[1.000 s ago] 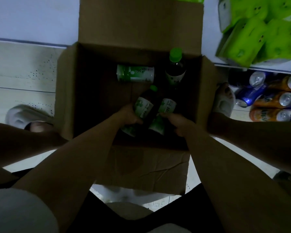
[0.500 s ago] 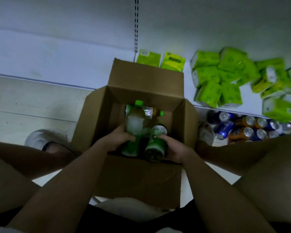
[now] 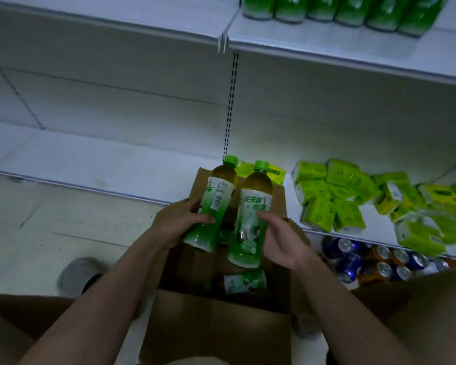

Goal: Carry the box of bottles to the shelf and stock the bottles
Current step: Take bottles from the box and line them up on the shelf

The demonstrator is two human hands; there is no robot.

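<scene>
An open cardboard box (image 3: 216, 327) stands on the floor between my knees. My left hand (image 3: 179, 222) grips a green-capped tea bottle (image 3: 216, 204), lifted above the box. Right beside it, my right hand (image 3: 279, 238) holds a second tea bottle (image 3: 250, 222), also upright. One more bottle (image 3: 245, 281) lies on its side down in the box. A row of the same green bottles (image 3: 337, 9) stands on the upper shelf (image 3: 327, 51) at the top right.
Green tissue packs (image 3: 334, 196) are piled on the low shelf (image 3: 90, 159) to the right. Drink cans (image 3: 366, 259) lie under that shelf. My sandalled foot (image 3: 77, 275) rests on the tiled floor at left.
Both hands have raised the two bottles up out of the box. My head has tilted upward, bringing the upper shelf with its bottle row into view.
</scene>
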